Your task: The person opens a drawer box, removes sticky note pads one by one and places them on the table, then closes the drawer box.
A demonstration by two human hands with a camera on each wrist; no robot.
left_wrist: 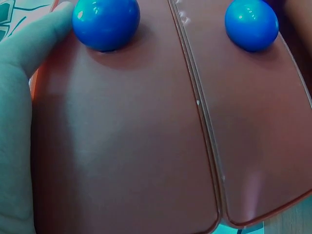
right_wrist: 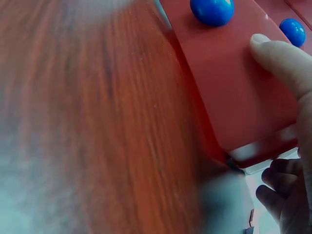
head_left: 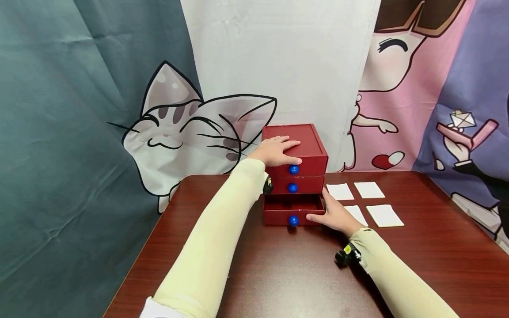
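Observation:
A red chest of drawers point(head_left: 306, 141) with blue round knobs stands on the table. Its bottom drawer point(head_left: 278, 217) is pulled partway out, and the visible inside shows only red. The top drawer point(left_wrist: 122, 126) and middle drawer point(left_wrist: 253, 107) are closed. My left hand point(head_left: 276, 150) rests on the chest's top with fingers spread, thumb at the front edge near the top knob. My right hand point(head_left: 336, 216) is at the right side of the bottom drawer. Its thumb point(right_wrist: 278, 61) touches the drawer front, right of the blue knob point(right_wrist: 212, 10), while the other fingers lie along the side.
Several white square pads lie right of the chest, among them a back one point(head_left: 369, 190) and a front one point(head_left: 385, 215). The brown wooden table point(head_left: 310, 269) extends toward me. Behind it hangs a cartoon-printed curtain point(head_left: 286, 57).

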